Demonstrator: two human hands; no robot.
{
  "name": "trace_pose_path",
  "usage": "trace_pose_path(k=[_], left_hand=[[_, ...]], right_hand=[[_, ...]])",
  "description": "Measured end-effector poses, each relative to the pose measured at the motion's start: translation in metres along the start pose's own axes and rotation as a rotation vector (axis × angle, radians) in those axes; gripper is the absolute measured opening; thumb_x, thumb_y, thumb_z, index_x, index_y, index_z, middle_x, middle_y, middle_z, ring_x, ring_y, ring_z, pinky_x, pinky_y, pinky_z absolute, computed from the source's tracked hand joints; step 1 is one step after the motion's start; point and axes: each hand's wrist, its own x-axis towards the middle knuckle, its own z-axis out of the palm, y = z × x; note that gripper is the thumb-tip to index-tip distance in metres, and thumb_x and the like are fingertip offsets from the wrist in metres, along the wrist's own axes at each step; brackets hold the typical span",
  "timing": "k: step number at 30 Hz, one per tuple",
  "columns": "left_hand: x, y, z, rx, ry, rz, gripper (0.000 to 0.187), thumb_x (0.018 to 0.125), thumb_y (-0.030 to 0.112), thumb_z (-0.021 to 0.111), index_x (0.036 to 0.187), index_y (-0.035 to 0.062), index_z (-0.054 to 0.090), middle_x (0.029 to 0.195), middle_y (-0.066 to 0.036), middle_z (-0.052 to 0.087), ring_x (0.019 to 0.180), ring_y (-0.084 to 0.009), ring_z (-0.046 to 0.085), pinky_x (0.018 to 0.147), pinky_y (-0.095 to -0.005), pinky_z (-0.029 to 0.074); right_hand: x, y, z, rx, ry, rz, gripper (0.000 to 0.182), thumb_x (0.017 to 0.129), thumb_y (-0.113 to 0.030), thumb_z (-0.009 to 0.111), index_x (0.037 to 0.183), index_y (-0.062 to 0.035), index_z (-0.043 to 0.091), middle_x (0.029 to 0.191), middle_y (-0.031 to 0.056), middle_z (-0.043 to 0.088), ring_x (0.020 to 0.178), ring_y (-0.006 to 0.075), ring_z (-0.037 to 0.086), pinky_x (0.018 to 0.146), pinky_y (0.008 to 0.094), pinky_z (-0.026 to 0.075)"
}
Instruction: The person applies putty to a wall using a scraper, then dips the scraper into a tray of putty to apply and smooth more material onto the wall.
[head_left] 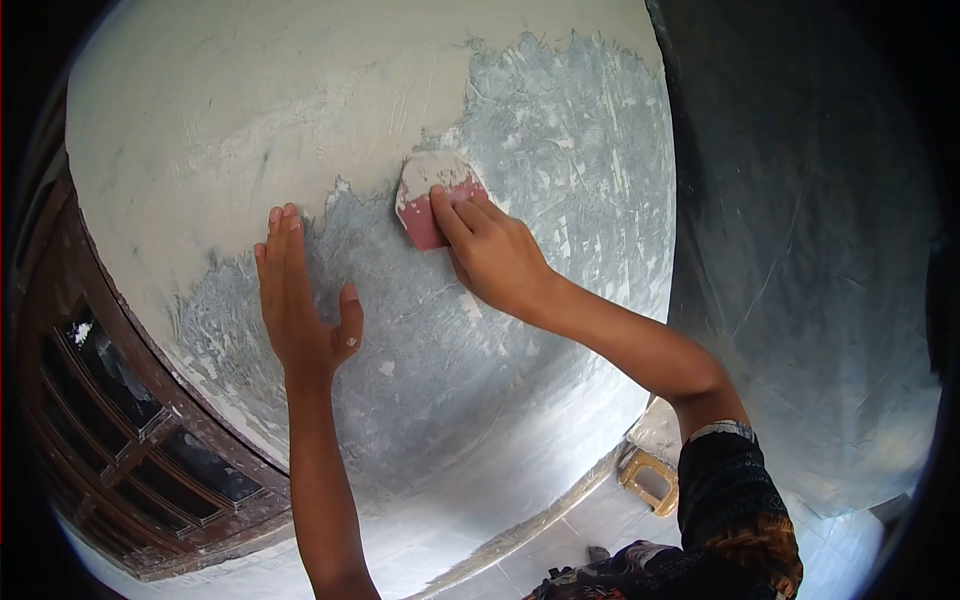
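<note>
In front of me is a wall [560,120] with cream-white putty over its upper left and patchy grey surface over the middle and right. My right hand [492,245] grips a flat reddish putty scraper [425,222], its upper part coated in pale putty. The scraper lies against the wall at the ragged border between putty and grey. To its left, my left hand [300,290] rests flat on the wall, fingers up and thumb out to the side, holding nothing. A white smear shows on that thumb.
A brown wooden frame with glass panes [150,430] borders the wall on the left. Beyond the wall's right edge hangs a large dark sheet-like surface [800,250]. Low on the right, a yellowish stool [650,480] stands on the tiled floor [585,515].
</note>
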Motion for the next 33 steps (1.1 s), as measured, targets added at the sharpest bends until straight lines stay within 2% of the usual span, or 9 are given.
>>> trace_pose_path(k=[1,6,12,13,14,16,22,28,33], left_hand=[[0.001,0.0,0.0,0.005,-0.008,0.007,0.07,0.09,0.032,0.054,0.149,-0.0009,0.037,0.151,-0.021,0.046,0.144,-0.0384,0.04,0.117,-0.0581,0.026],[0.001,0.001,0.001,0.027,-0.016,0.017,0.07,0.089,0.033,0.054,0.149,-0.0003,0.038,0.151,-0.021,0.046,0.144,-0.0384,0.039,0.117,-0.0581,0.026],[0.0,-0.001,0.002,0.021,0.002,0.013,0.07,0.09,0.033,0.053,0.15,0.0004,0.038,0.151,-0.021,0.046,0.144,-0.0385,0.039,0.117,-0.0581,0.026],[0.0,-0.001,0.001,0.02,0.01,0.01,0.07,0.09,0.033,0.053,0.15,0.0003,0.038,0.151,-0.021,0.046,0.144,-0.0385,0.039,0.117,-0.0581,0.026],[0.0,0.0,0.001,0.022,0.014,0.006,0.07,0.09,0.033,0.053,0.15,0.0003,0.038,0.151,-0.021,0.046,0.144,-0.0385,0.039,0.117,-0.0581,0.026],[0.001,0.002,-0.001,0.007,-0.017,0.009,0.07,0.09,0.033,0.053,0.15,-0.0001,0.038,0.151,-0.021,0.046,0.144,-0.0385,0.039,0.117,-0.0584,0.027],[0.001,0.001,0.001,0.009,-0.004,0.004,0.07,0.09,0.033,0.054,0.15,-0.0002,0.037,0.151,-0.021,0.046,0.144,-0.0384,0.039,0.117,-0.0586,0.026],[0.0,0.0,0.001,0.006,-0.002,0.0,0.07,0.091,0.034,0.053,0.15,-0.0001,0.037,0.152,-0.021,0.046,0.144,-0.0385,0.04,0.117,-0.0584,0.027],[0.002,0.002,0.0,-0.004,-0.004,0.008,0.07,0.091,0.034,0.053,0.151,0.0005,0.037,0.152,-0.021,0.046,0.144,-0.0382,0.04,0.117,-0.0582,0.027]], right_hand=[[-0.012,-0.007,-0.001,0.031,0.063,-0.098,0.056,0.073,0.006,0.064,0.129,0.0101,0.055,0.09,0.0151,0.061,0.084,0.0287,0.065,0.06,0.0363,0.057],[0.054,0.027,-0.028,0.035,0.287,0.034,0.054,0.073,0.004,0.066,0.126,0.0003,0.059,0.093,0.0145,0.063,0.087,0.0334,0.064,0.068,0.0422,0.055],[0.056,0.038,0.005,-0.179,0.199,-0.061,0.046,0.079,0.001,0.06,0.124,0.0112,0.056,0.093,0.0147,0.063,0.087,0.0271,0.065,0.06,0.0336,0.057],[0.032,0.022,0.008,-0.117,0.127,-0.007,0.056,0.077,0.003,0.064,0.132,0.0053,0.054,0.098,0.0154,0.063,0.093,0.0322,0.065,0.068,0.0375,0.058],[0.013,0.003,0.003,-0.103,0.054,-0.089,0.051,0.077,0.001,0.061,0.127,0.0127,0.056,0.089,0.0137,0.061,0.084,0.0253,0.064,0.057,0.031,0.057],[-0.014,-0.018,0.001,0.028,0.08,-0.185,0.05,0.073,0.006,0.063,0.123,0.0119,0.06,0.086,0.0134,0.06,0.084,0.0265,0.065,0.053,0.0313,0.056],[0.069,0.023,-0.021,-0.047,0.296,-0.045,0.05,0.074,0.005,0.063,0.123,0.0027,0.06,0.093,0.0126,0.063,0.089,0.0303,0.064,0.065,0.0387,0.057],[0.019,0.004,0.005,-0.114,0.067,-0.14,0.053,0.076,0.0,0.063,0.128,0.0116,0.056,0.087,0.0133,0.062,0.087,0.0248,0.066,0.059,0.0304,0.057],[-0.005,-0.016,-0.022,0.164,0.096,-0.113,0.056,0.072,0.004,0.07,0.127,0.0004,0.062,0.086,0.0098,0.058,0.08,0.0278,0.063,0.061,0.036,0.056]])
